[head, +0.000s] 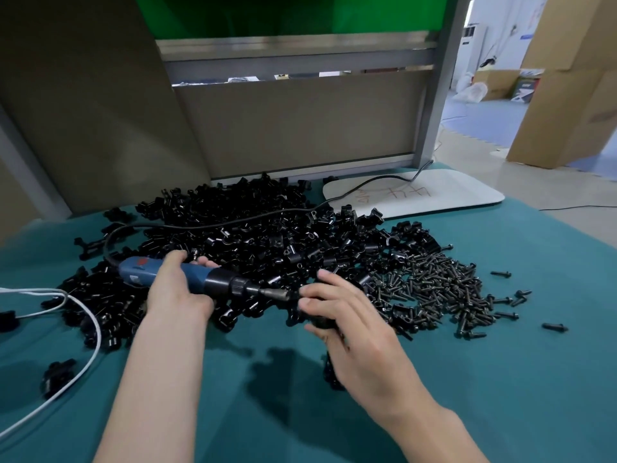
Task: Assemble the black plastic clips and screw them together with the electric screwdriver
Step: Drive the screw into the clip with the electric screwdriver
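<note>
Now, on the teal cloth-covered tabletop (500, 379), our left grip (177, 282) is curled fully around the blue-and-black electric screwdriver (203, 278), its bit pointing toward 3 o'clock. Our right grip (347, 312) closes its fingers on a small black plastic clip (321, 321) at the bit's tip. Heaped loose black plastic clips (267, 235) lie at 12 o'clock, dark metal screws (434, 289) at 3 o'clock.
</note>
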Tool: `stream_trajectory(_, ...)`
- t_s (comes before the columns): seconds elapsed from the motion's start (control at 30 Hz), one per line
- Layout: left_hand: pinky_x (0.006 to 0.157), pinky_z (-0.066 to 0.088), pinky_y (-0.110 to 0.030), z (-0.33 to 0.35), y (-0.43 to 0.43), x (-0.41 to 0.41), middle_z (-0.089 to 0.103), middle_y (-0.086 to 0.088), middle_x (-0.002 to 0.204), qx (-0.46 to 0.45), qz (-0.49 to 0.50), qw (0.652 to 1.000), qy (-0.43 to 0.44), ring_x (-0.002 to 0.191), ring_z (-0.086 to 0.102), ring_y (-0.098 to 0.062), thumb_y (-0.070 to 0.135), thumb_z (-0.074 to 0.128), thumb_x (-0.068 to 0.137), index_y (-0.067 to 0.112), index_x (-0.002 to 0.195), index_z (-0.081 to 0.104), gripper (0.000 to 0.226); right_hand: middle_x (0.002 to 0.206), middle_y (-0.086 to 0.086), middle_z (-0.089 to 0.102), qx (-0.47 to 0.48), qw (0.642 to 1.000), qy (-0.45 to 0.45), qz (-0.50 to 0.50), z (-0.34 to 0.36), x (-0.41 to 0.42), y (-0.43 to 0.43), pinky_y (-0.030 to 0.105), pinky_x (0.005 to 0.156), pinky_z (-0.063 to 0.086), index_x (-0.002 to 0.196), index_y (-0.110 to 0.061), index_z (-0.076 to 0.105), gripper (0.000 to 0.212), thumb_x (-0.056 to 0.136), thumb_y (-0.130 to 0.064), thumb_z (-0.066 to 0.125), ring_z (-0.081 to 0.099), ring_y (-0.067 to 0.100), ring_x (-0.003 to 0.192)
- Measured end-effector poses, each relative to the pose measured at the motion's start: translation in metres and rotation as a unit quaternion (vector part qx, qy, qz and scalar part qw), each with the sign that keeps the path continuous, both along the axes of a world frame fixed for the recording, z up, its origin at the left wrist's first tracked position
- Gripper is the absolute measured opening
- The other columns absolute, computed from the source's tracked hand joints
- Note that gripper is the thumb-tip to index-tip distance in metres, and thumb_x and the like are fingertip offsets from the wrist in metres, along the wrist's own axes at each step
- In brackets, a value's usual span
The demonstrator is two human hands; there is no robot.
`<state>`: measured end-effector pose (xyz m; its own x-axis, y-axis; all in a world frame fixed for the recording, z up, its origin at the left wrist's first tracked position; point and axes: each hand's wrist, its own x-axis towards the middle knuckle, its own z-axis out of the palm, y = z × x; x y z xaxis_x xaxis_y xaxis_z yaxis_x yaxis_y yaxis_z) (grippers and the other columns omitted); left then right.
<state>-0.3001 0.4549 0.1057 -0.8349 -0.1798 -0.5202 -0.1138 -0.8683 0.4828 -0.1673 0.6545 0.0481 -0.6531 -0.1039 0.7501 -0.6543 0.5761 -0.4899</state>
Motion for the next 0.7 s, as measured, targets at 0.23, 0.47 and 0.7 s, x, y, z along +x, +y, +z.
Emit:
stream_trajectory(0.23,0.05,0.053,-0.023,0.01,0.005,0.008,0.058,-0.001,0.074,0.023,0.025,0.998,0.048,0.045,0.057,-0.012,0.006,0.069,0.088,0.011,0.101,0.051,0.023,0.099,-0.01,0.072,-0.278,0.909,-0.309,0.014,0.013,0.002,0.01,0.013,0.072,0.053,0.106,-0.053,0.069,0.031,0.091,-0.028,0.078,0.064,-0.001,0.08)
stream_trajectory(0.47,0.048,0.05,-0.02,0.01,0.036,0.014,0.055,0.004,0.053,-0.021,0.016,0.994,0.102,0.043,0.053,-0.011,0.013,0.07,0.087,0.014,0.081,0.05,0.02,0.116,0.015,0.072,-0.437,0.818,-0.361,0.096,0.005,-0.008,0.01,0.036,0.093,0.06,0.105,-0.029,0.078,0.025,0.081,-0.027,0.084,0.074,0.024,0.105)
stream_trajectory(0.7,0.056,0.054,-0.025,0.005,0.044,0.013,0.057,0.006,0.055,-0.05,0.015,0.991,0.119,0.047,0.056,-0.009,0.015,0.076,0.088,0.015,0.08,0.054,0.023,0.102,0.001,0.079,-0.434,0.823,-0.359,0.077,0.001,-0.012,0.014,0.031,0.088,0.061,0.105,-0.031,0.077,0.027,0.085,-0.014,0.084,0.078,0.027,0.093)
